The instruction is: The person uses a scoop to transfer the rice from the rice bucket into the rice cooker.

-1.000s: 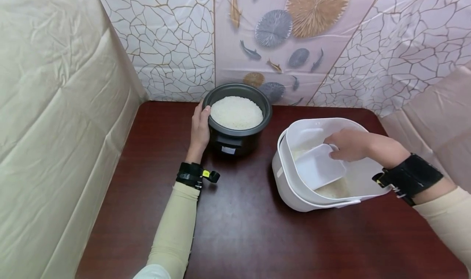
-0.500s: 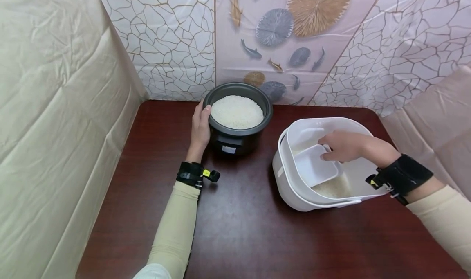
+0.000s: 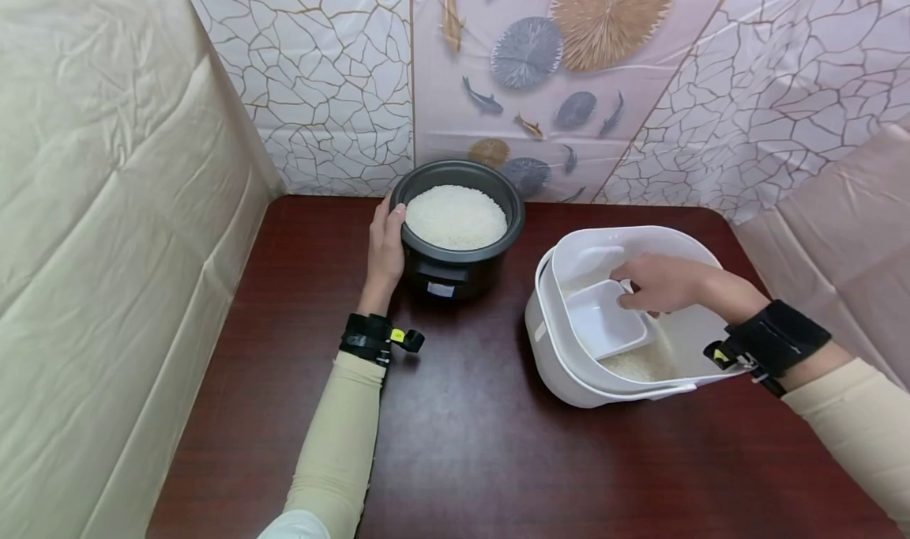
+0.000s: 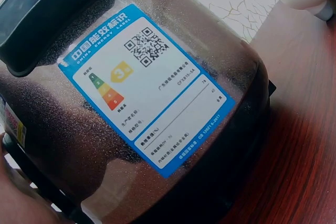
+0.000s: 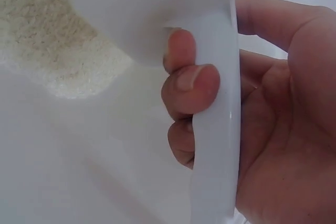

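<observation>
A black rice cooker (image 3: 455, 278) stands near the back of the table, with white rice (image 3: 456, 216) in its grey inner pot. My left hand (image 3: 386, 250) holds the cooker's left side, the thumb up by the rim. In the left wrist view, that hand shows only at the lower left, beside the cooker's energy label (image 4: 147, 87). My right hand (image 3: 664, 280) reaches into a white rice bin (image 3: 569, 373) and grips a white scoop (image 3: 604, 318). The right wrist view shows fingers (image 5: 191, 90) curled round the scoop's handle (image 5: 215, 145). Loose rice (image 5: 42, 30) lies beside the scoop.
The bin stands at the right on the dark red-brown table (image 3: 455, 444), and its front rim (image 3: 675, 389) rises round my right hand. A patterned curtain (image 3: 341, 81) hangs right behind the table, and a cream cloth (image 3: 128, 246) lines the left.
My right hand has shifted a little left inside the bin, and the scoop has tipped so that more of its hollow shows. My left hand and the rice cooker have stayed put.
</observation>
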Demonstrator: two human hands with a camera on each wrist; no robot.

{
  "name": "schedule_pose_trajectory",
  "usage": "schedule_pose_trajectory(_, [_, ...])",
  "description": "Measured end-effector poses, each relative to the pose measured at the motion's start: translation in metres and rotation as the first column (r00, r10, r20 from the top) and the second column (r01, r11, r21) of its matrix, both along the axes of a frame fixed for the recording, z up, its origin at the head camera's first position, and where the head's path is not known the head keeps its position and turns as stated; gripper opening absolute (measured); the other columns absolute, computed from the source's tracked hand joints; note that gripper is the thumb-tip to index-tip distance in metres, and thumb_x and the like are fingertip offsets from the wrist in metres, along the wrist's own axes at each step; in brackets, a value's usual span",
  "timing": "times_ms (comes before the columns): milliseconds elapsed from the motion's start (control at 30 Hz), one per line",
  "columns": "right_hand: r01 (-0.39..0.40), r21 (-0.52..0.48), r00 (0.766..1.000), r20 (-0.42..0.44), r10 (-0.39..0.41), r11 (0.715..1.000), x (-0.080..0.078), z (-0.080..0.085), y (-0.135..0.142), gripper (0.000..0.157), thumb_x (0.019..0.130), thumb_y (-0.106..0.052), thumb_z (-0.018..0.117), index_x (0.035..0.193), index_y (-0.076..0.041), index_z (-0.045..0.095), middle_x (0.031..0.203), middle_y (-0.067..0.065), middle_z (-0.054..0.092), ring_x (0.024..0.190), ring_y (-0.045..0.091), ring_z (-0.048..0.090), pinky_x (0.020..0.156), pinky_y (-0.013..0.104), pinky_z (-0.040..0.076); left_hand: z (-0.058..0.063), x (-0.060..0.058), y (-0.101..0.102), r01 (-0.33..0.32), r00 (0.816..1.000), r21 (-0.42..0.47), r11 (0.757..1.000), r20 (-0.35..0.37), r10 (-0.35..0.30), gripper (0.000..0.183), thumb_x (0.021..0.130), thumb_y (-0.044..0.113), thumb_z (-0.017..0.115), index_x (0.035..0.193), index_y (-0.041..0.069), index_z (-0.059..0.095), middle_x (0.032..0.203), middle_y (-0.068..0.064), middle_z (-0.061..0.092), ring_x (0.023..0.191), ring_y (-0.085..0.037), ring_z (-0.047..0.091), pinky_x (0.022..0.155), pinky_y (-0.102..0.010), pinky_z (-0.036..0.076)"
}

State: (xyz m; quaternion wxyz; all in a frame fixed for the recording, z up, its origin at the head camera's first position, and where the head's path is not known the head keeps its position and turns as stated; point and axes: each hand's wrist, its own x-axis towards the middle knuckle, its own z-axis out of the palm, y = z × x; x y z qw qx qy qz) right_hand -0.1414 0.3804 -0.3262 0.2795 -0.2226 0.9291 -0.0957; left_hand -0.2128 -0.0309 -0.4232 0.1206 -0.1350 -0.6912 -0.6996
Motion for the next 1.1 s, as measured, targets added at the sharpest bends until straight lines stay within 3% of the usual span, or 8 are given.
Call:
schedule_pose_trajectory(200, [-0.001,-0.035,0.999,-0.034,0.0,0.999,0.001,0.004,0.001,0.025,0.101,-0.011,0.063,0.124,0.0,0.065,0.058,-0.004,0.059,0.053,0.011,0.057,0.062,0.03,0.047,0.002,0.0,0.003,0.007,1.0,0.017,1.0,-0.019,-0.006,0.054,0.112,0.022,0.039,0.161,0.0,0.04,0.158,-0.022,0.044,0.147,-0.031,0.041,0.121,-0.044,0.032])
schedule_pose_trajectory(533, [0.098,-0.085,0.994,-0.031,-0.101,0.992,0.0,0.024,0.006,0.049,0.104,-0.014,0.063,0.145,0.012,0.054,0.063,-0.003,0.059,0.053,0.015,0.056,0.056,0.03,0.048,0.003,0.002,0.001,0.007,1.0,0.006,1.0,-0.015,-0.007,0.054,0.112,0.021,0.039,0.162,-0.001,0.039,0.158,-0.024,0.044,0.148,-0.033,0.041,0.121,-0.045,0.032])
schedule_pose_trajectory(767, [0.142,-0.087,0.989,-0.03,-0.145,0.986,-0.001,0.042,0.01,0.043,0.103,-0.013,0.065,0.142,0.004,0.058,0.065,0.001,0.061,0.053,0.018,0.056,0.053,0.031,0.048,0.003,0.003,0.0,0.003,1.0,0.001,1.0,-0.02,-0.003,0.055,0.111,0.021,0.039,0.162,-0.001,0.038,0.158,-0.024,0.043,0.148,-0.034,0.041,0.121,-0.045,0.032])
schedule_pose_trajectory(1100, [0.216,-0.048,0.972,-0.086,-0.219,0.975,0.003,0.061,0.021,0.055,0.104,-0.016,0.065,0.147,0.014,0.051,0.068,0.001,0.062,0.058,0.02,0.059,0.054,0.032,0.049,0.003,0.003,0.002,-0.014,1.0,0.009,1.0,-0.021,0.014,0.053,0.112,0.02,0.04,0.161,-0.001,0.041,0.156,-0.024,0.045,0.146,-0.034,0.042,0.121,-0.044,0.032])
